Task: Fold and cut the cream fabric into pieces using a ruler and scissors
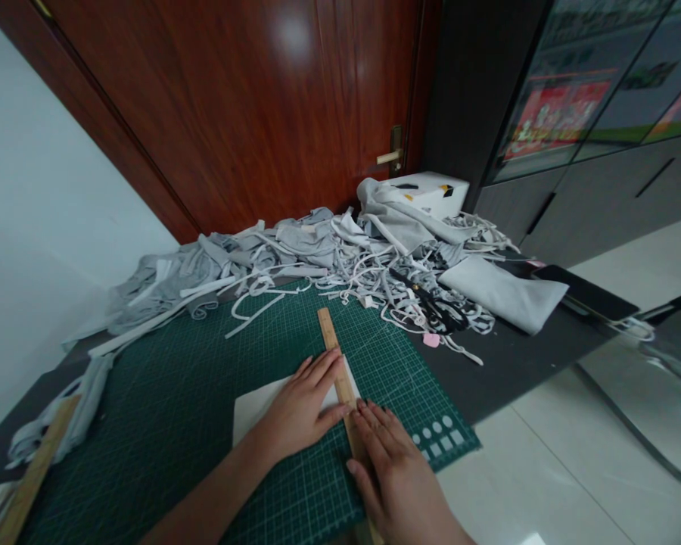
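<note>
The head view looks down on a green cutting mat [204, 393] laid over a dark table [516, 363]. On the mat's near part lies a piece of white fabric [255, 405], and a wooden ruler [334, 356] runs along the fabric's right edge, pointing away from the person toward the far side of the mat. The left hand [303, 409] lies flat and open, fingers spread, pressing on the fabric with its fingertips reaching onto the ruler. The right hand [394, 469] is also open and flat, resting on the near end of the ruler, just beside the left hand. Beyond the mat's far edge sits a heap of grey and white fabric strips [329, 257], with black scissors [431, 306] lying at the heap's right side. A second wooden ruler [31, 481] lies at the mat's left edge.
</note>
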The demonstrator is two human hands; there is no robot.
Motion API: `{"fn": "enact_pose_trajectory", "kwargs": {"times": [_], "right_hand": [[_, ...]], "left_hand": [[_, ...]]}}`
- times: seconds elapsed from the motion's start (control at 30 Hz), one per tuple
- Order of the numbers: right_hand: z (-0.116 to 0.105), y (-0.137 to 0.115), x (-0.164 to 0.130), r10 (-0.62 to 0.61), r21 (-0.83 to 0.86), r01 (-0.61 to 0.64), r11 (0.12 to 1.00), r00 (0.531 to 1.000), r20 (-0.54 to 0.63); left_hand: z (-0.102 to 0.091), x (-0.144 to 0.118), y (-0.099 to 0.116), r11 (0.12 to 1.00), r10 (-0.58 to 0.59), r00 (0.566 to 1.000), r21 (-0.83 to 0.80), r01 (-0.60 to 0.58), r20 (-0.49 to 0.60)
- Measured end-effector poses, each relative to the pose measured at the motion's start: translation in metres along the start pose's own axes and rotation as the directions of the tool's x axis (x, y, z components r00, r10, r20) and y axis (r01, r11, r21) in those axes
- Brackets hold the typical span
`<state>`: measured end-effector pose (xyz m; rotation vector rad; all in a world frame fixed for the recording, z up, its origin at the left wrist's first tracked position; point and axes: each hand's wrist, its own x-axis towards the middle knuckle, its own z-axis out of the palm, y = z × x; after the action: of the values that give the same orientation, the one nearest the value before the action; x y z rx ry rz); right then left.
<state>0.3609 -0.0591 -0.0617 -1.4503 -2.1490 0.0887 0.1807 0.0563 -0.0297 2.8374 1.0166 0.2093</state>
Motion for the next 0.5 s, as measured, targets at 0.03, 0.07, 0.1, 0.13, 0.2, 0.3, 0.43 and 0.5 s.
{"fn": "enact_pose_trajectory", "kwargs": {"times": [0.03,0.07,0.1,0.13,0.2,0.3,0.43,0.5], "right_hand": [[-0.0008,0.0003,-0.0008,-0.005,0.003,0.005,1.000,1.000,0.002],[-0.0018,0.0006,-0.0016,-0.012,0.009,0.012,1.000,1.000,0.007],[-0.0027,0.0009,-0.0023,-0.019,0.018,0.019,1.000,1.000,0.015],[-0.0036,0.0011,-0.0028,-0.026,0.030,0.025,0.999,0.999,0.021],[-0.0050,0.0013,-0.0035,-0.037,0.060,0.036,0.998,0.999,0.029],[-0.0054,0.0014,-0.0039,-0.032,0.100,0.029,0.995,0.999,0.032],[-0.0052,0.0013,-0.0043,-0.014,0.123,0.008,0.992,0.999,0.044],[-0.0059,0.0012,-0.0045,-0.008,0.132,0.001,0.991,0.999,0.047]], "left_hand": [[-0.0001,0.0001,0.0000,1.000,-0.003,1.000,-0.004,0.003,-0.001],[-0.0002,0.0002,0.0001,1.000,-0.004,1.000,-0.007,0.004,-0.005],[-0.0004,0.0003,0.0003,1.000,-0.004,1.000,-0.012,0.003,-0.009],[-0.0007,0.0004,0.0005,1.000,-0.004,1.000,-0.015,0.004,-0.014],[-0.0013,0.0006,0.0010,1.000,-0.004,1.000,-0.019,0.003,-0.024],[-0.0019,0.0004,0.0017,1.000,-0.002,0.999,-0.022,0.001,-0.036],[-0.0019,-0.0001,0.0018,1.000,-0.012,0.999,-0.029,0.010,-0.042],[-0.0017,-0.0002,0.0017,0.999,-0.009,0.999,-0.031,0.008,-0.041]]}}
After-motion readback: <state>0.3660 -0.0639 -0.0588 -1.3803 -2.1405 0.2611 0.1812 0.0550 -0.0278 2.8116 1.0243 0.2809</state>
